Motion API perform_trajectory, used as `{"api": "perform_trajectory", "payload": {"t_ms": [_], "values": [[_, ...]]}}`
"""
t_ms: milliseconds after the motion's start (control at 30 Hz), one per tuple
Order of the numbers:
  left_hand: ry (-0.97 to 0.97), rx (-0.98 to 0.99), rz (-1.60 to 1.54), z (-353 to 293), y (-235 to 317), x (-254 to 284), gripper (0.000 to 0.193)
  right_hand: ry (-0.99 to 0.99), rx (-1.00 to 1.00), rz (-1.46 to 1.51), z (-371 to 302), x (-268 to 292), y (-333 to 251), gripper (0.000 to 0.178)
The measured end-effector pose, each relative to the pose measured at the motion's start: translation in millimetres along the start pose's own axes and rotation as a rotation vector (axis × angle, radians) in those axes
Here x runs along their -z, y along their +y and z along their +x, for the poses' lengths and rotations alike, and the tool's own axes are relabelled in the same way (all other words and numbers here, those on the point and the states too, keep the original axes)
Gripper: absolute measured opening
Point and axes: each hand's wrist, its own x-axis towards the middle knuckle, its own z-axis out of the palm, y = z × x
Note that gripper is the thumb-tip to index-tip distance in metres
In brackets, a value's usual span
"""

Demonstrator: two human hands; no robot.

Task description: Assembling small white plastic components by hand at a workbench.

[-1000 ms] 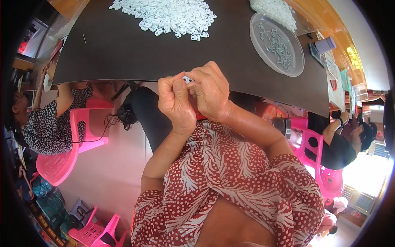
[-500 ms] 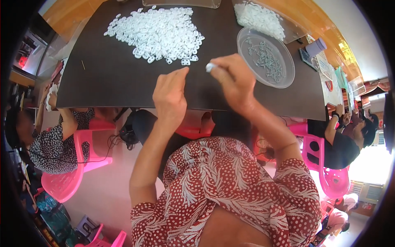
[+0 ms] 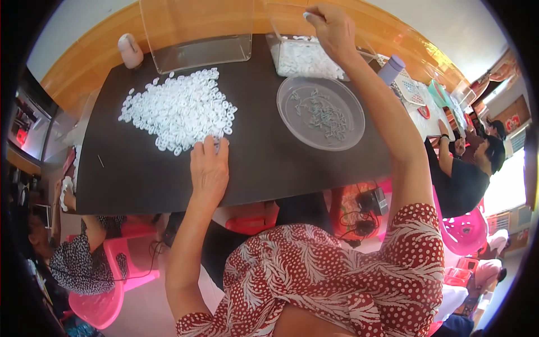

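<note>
Your right hand [image 3: 336, 35] pinches a small white piece [image 3: 306, 15], apparently over the clear bin [image 3: 275, 51]; it looks light, stiff, perhaps slick, best held by its edges. Your left hand [image 3: 209, 171] reaches the white pile [image 3: 177, 106], fingers bent; its grip I cannot tell.

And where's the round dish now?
In the head view, the round dish is on the table, right of the white pile, in front of the clear bin.
</note>
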Motion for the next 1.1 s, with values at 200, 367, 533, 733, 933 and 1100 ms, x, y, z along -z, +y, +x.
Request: {"api": "perform_trajectory", "payload": {"t_ms": [200,367,533,733,933,1100], "values": [[0.145,0.053,-0.144,2.6,-5.3,-2.7,0.021,-0.203,-0.176,-0.21,22.1,-20.0,109.1,0.016],[0.276,0.226,-0.256,8.4,-12.6,-13.6,0.028,-0.352,-0.238,-0.269,19.5,1.9,74.1,0.015],[0.307,0.369,-0.311,-2.4,-14.7,-6.5,0.022,-0.208,-0.119,0.006,-30.9,4.8,6.3,0.017],[0.211,0.407,-0.284,-17.6,-13.2,4.0,0.022,-0.341,0.165,0.0,-85.3,37.2,-47.2,0.01],[0.151,0.251,-0.184,-13.9,-10.4,0.1,0.019,-0.407,0.083,0.073,-119.4,49.1,-47.5,0.007],[0.11,0.23,-0.153,-12.6,-10.9,3.0,0.014,-0.398,0.051,0.098,-134.3,47.9,-42.5,0.006]]}}
